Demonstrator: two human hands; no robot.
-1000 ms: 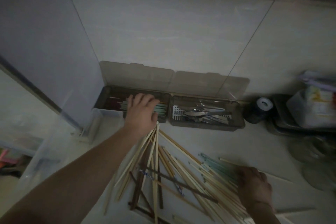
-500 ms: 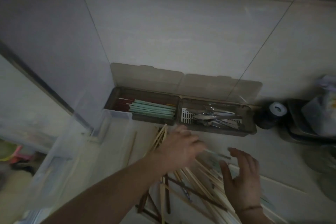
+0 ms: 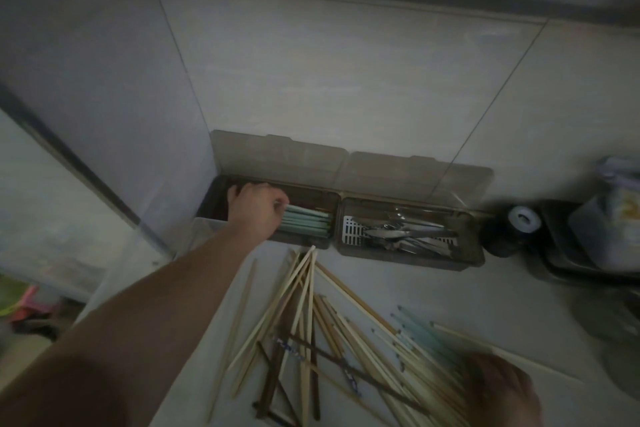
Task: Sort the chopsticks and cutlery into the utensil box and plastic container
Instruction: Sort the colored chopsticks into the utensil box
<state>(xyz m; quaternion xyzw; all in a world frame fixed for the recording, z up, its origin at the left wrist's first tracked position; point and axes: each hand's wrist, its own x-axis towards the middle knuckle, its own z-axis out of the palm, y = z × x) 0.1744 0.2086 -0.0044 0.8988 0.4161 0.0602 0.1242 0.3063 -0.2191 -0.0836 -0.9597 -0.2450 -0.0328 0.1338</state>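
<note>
My right hand (image 3: 498,388) sits nearest, at the bottom right, blurred, resting on the near end of a heap of loose chopsticks (image 3: 332,343); I cannot tell how far its fingers are curled or whether it has hold of any. The heap fans across the pale bench (image 3: 433,298): mostly light wooden sticks, a few dark brown ones, and some pale green ones (image 3: 415,333) at its right.

Farther off, my left arm reaches to the far left, where my left hand (image 3: 256,210) is inside the left compartment of the utensil box (image 3: 301,246), fingers curled at the left ends of the pale green chopsticks (image 3: 306,224) already lying there. Whether it is pinching them or only nudging them is unclear. The right compartment (image 3: 408,236) holds metal cutlery over a slotted tray. Both lids (image 3: 346,163) stand open against the tiled wall.

Risks, as I judge them: my forearm passes just beside the heap's far tips and could sweep sticks off the bench's left edge, and mixed colours could land in one compartment in this dim light.

No writing or brand is readable.
</note>
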